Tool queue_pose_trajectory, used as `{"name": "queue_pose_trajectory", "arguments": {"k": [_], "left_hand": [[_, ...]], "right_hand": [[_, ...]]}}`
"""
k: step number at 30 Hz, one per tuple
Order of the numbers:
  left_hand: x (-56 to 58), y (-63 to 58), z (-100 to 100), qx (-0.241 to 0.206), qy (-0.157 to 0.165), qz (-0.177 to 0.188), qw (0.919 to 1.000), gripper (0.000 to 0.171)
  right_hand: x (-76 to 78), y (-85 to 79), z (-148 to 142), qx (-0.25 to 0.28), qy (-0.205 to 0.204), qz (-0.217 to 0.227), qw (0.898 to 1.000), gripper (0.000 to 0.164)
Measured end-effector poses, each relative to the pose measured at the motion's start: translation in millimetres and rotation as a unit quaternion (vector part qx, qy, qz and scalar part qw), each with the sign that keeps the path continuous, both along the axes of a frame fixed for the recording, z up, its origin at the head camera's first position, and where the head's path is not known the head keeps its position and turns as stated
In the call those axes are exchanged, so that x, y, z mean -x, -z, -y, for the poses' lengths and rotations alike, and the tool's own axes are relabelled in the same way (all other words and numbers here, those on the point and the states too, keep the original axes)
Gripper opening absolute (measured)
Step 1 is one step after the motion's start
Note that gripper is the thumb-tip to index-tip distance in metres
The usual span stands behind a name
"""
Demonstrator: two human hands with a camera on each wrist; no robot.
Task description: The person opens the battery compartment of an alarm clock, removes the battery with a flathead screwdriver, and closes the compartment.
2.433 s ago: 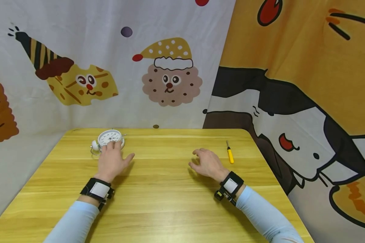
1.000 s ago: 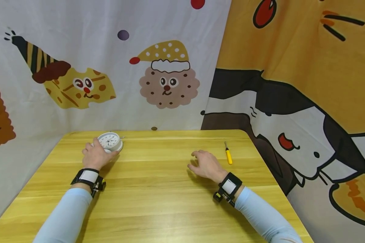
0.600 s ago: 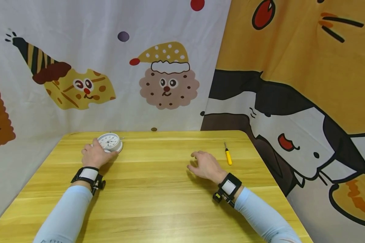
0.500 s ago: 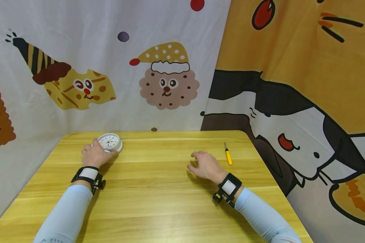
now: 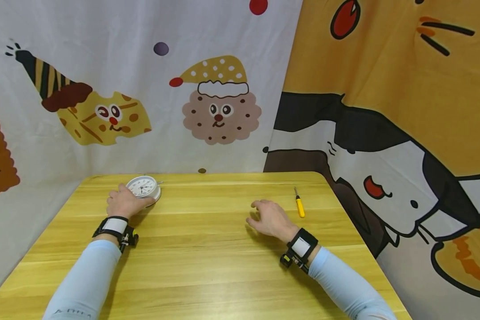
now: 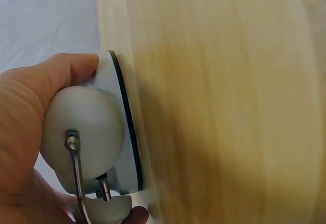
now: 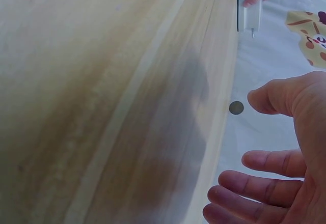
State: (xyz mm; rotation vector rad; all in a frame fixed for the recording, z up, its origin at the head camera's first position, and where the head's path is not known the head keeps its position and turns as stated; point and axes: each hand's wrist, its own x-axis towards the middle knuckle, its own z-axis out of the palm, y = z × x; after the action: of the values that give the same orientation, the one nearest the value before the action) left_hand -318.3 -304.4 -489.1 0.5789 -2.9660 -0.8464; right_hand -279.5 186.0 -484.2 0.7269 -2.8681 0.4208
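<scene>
A white twin-bell alarm clock [image 5: 142, 186] lies face up at the table's far left. Its bells point toward me. My left hand [image 5: 126, 203] grips it from the near side, thumb along the right and fingers round the left. In the left wrist view a rounded bell [image 6: 84, 127] with a metal arm shows within the hand, and the clock's dark-edged back is against the table. My right hand [image 5: 273, 218] hovers above the table at the right, fingers loosely bent and holding nothing. A small yellow-handled screwdriver [image 5: 300, 207] lies just beyond it to the right.
The wooden table [image 5: 208, 258] reaches back to a white curtain [image 5: 120, 53] with cartoon prints. An orange printed cloth [image 5: 384, 66] hangs along the right side, close to the table's edge.
My left hand has moved from over the clock's face to its near left side and has taken hold of it. The clock has hardly shifted. My right hand has stayed in place.
</scene>
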Motion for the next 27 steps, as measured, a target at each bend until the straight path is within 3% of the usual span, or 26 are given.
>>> {"name": "queue_pose_trajectory", "arguments": {"k": [27], "left_hand": [[-0.3, 2.0, -11.7, 0.036, 0.018, -0.015, 0.9991, 0.124]], "right_hand": [[-1.4, 1.9, -3.5, -0.005, 0.009, 0.005, 1.000, 0.051]]}}
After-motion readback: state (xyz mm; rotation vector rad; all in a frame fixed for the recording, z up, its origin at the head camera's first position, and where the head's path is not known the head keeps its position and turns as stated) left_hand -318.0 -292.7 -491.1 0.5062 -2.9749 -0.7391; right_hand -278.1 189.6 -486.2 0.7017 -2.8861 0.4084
